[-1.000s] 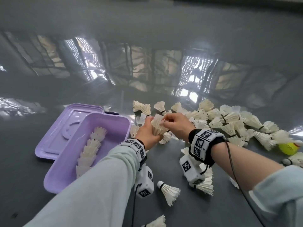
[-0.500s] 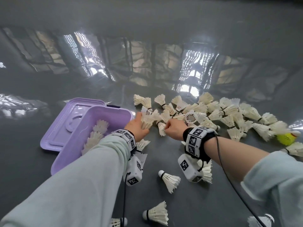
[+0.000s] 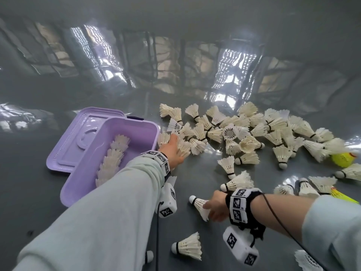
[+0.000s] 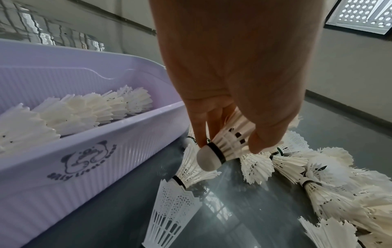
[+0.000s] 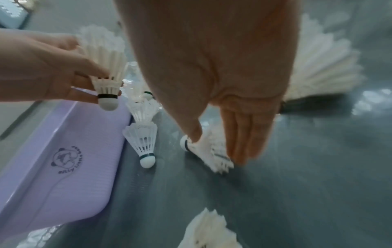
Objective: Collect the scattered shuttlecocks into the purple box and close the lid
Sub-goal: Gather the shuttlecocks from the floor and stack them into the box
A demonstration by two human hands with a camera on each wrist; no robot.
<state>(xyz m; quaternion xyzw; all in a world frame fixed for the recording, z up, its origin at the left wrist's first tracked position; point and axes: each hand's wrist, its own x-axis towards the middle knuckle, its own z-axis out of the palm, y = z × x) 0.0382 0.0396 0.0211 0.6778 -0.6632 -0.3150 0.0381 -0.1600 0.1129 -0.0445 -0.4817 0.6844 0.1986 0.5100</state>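
Item: purple box (image 3: pixel 109 173), lid (image 3: pixel 78 137) swung open flat to its far left; a nested row of shuttlecocks (image 3: pixel 112 157) lies inside. Open grey floor (image 3: pixel 254 222) lies near me; the loose pile (image 3: pixel 244 132) crowds the far right. My left hand (image 3: pixel 172 149), just beside the box's right wall, grasps a white shuttlecock (image 4: pixel 224 144) between fingers and thumb. My right hand (image 3: pixel 216 207), low on the near floor, closes thumb and fingers about a lone shuttlecock (image 3: pixel 199 206).
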